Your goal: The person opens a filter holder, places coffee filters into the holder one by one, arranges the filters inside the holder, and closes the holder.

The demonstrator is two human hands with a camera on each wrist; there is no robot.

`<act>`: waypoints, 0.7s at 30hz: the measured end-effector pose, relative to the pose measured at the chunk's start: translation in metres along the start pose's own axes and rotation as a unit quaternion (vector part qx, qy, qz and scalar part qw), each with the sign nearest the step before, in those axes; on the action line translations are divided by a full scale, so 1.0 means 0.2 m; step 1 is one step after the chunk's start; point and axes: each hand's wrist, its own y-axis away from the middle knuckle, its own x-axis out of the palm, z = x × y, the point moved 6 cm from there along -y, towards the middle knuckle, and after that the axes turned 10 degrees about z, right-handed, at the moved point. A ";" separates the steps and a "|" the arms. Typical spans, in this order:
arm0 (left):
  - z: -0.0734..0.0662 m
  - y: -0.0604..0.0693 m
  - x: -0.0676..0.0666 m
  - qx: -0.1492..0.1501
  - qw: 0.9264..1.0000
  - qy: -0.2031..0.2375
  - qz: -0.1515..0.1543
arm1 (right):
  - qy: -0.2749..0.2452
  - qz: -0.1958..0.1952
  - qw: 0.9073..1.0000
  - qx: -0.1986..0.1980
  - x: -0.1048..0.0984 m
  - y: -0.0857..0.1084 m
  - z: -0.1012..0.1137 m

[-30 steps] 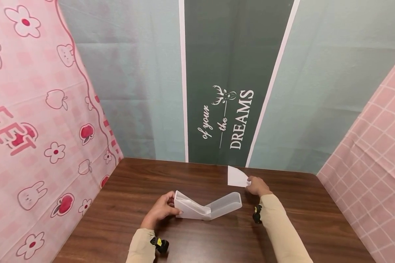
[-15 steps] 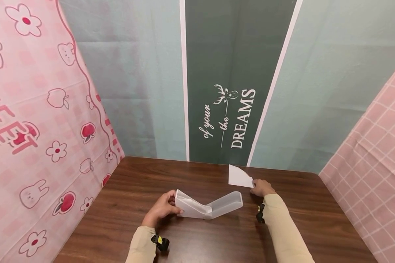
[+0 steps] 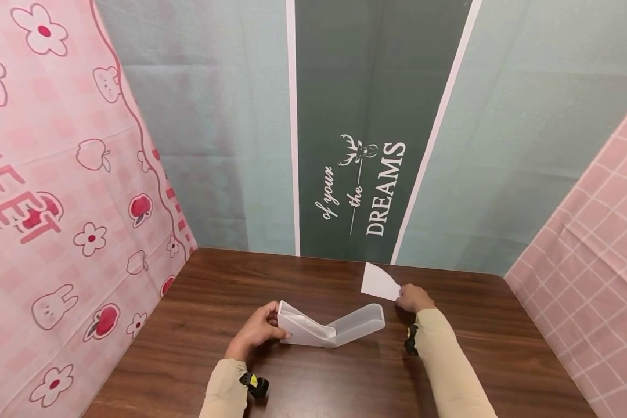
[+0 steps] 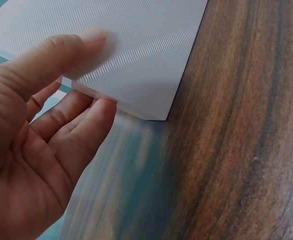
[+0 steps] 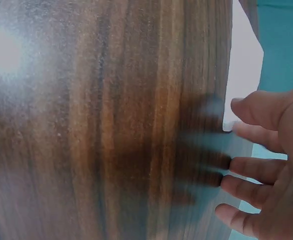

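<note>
A V-shaped plastic holder (image 3: 308,336), white on its left half and translucent on its right half, stands on the table. My left hand (image 3: 258,329) grips its left end. In the left wrist view, the thumb lies on the holder's finely ribbed white wall (image 4: 151,55) and the fingers bend at its edge. Farther back and to the right, my right hand (image 3: 415,298) pinches the lower right corner of a flat white piece (image 3: 378,283) with one curved edge. The right wrist view shows that corner between thumb and index finger; the other fingers are spread apart from it.
Dark wood-grain table (image 3: 214,290) underneath reflects the light. A green and teal curtain (image 3: 345,87) with white lettering hangs along the back edge. Patterned pink cloth (image 3: 73,191) borders the left side, and pink checked cloth (image 3: 595,232) the right.
My right hand has shifted slightly right with the white piece, which now tilts a little clockwise. My left hand and the holder have stayed in place.
</note>
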 end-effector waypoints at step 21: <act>0.17 -0.05 -0.03 0.006 1.000 0.003 -0.005 | -0.028 -0.059 0.997 0.041 0.01 0.01 -0.05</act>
